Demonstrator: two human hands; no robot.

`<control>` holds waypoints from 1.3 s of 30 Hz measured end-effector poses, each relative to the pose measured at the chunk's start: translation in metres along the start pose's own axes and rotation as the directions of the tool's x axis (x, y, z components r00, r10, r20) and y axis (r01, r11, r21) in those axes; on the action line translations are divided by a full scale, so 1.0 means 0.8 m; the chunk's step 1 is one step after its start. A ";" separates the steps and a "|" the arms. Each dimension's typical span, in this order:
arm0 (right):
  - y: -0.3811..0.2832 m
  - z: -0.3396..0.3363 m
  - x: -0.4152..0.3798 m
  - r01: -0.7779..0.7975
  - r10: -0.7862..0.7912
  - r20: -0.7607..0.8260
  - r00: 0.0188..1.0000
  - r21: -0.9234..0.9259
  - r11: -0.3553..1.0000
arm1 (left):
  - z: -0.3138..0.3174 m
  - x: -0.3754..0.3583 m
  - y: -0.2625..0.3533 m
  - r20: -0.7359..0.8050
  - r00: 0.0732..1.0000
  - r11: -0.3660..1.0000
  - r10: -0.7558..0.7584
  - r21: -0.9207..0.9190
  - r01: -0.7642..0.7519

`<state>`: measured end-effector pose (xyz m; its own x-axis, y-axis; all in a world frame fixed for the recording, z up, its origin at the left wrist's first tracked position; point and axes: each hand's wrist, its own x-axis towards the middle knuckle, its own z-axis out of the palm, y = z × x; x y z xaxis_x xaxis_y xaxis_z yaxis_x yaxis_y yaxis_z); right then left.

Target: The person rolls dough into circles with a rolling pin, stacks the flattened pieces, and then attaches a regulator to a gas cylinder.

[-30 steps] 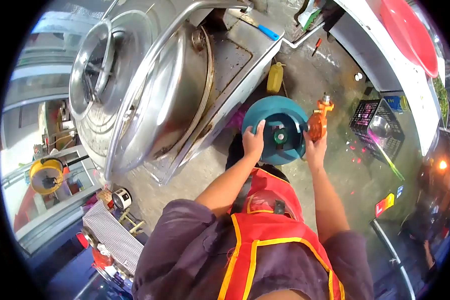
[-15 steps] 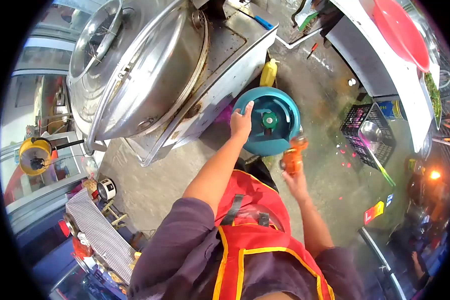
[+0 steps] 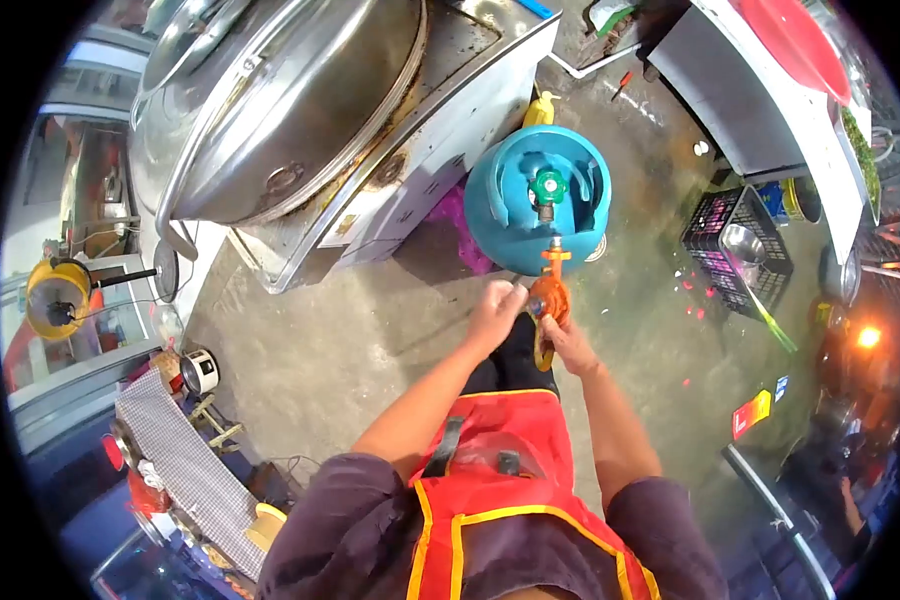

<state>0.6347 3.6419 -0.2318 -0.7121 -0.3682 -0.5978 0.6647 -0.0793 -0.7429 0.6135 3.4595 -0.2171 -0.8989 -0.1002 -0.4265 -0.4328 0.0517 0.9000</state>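
A teal gas cylinder stands upright on the floor ahead of me, with a green valve knob inside its collar. My right hand grips an orange gas regulator from its right side. The regulator's brass inlet end points toward the cylinder and overlaps its near edge in this view. My left hand is closed, its curled fingertips right at the regulator's left side; what they pinch is hidden.
A large steel pot sits on a metal stove to the left. Behind the cylinder is a yellow bottle. A black crate holding a steel bowl is to the right, under a white table.
My left hand has left the cylinder's collar and come down beside the regulator. My right hand has brought the regulator inward, in front of the cylinder. The view has shifted slightly.
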 end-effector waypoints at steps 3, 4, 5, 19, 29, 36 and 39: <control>0.013 0.016 -0.001 -0.009 0.007 0.036 0.999 0.054 0.999 | 0.011 -0.003 -0.007 0.356 0.905 0.883 -0.231 -0.315 0.349; 0.017 0.016 0.002 -0.045 0.039 0.038 0.999 0.157 0.987 | 0.009 0.000 -0.008 0.432 0.863 0.839 -0.261 -0.341 0.424; 0.017 0.014 0.008 -0.078 0.069 0.044 0.997 0.259 0.963 | 0.004 0.005 -0.004 0.506 0.815 0.792 -0.282 -0.356 0.496; 0.041 -0.023 0.059 -0.153 0.043 0.276 0.960 0.389 0.908 | 0.040 0.027 -0.029 0.356 0.888 0.724 -0.290 -0.525 0.447; 0.006 -0.034 0.057 -0.147 0.123 0.098 0.987 0.293 0.945 | 0.071 0.029 0.002 0.106 0.943 0.729 -0.315 -0.609 0.312; -0.086 -0.050 0.097 -0.033 0.048 -0.054 0.997 0.239 0.971 | 0.068 0.029 0.004 -0.012 0.951 0.770 -0.309 -0.590 0.243; -0.097 -0.052 0.136 -0.104 0.026 0.185 0.982 0.420 0.902 | 0.081 0.026 0.000 0.004 0.946 0.746 -0.323 -0.614 0.257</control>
<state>0.4962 3.6465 -0.2518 -0.6400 -0.5356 -0.5510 0.7680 -0.4226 -0.4812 0.5905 3.5221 -0.2318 -0.7113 -0.1080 -0.6945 -0.5121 -0.5973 0.6173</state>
